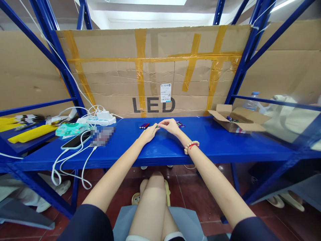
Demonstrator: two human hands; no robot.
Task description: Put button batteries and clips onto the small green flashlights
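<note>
So the little green piece [157, 126] is barely a sliver from up here, a bright green bit at the fingertips just above the blue table [155, 150], and the fingers cover most of it so I can't tell its full shape. Call that the middle of the clock, 12 being toward the cardboard [117, 80] with LED printed on it.

Left hand [149, 133] comes in from 7 o'clock, fingers bent and nearly closed, gripping the green bit at the tips. Right hand [170, 126] comes from 4 o'clock, thumb and forefinger pinched on it, the rest loosely curled.

At 9 o'clock, just beside the left hand, there's a neat row of small sticks [144, 126], slim and shiny, dark blue-purple with a red one. At 3 o'clock, partly behind the right hand, a looser bunch [180, 124] of purplish-blue ones. Way further out at 3 is an open carton [227, 124] with more small dark bits inside.
</note>
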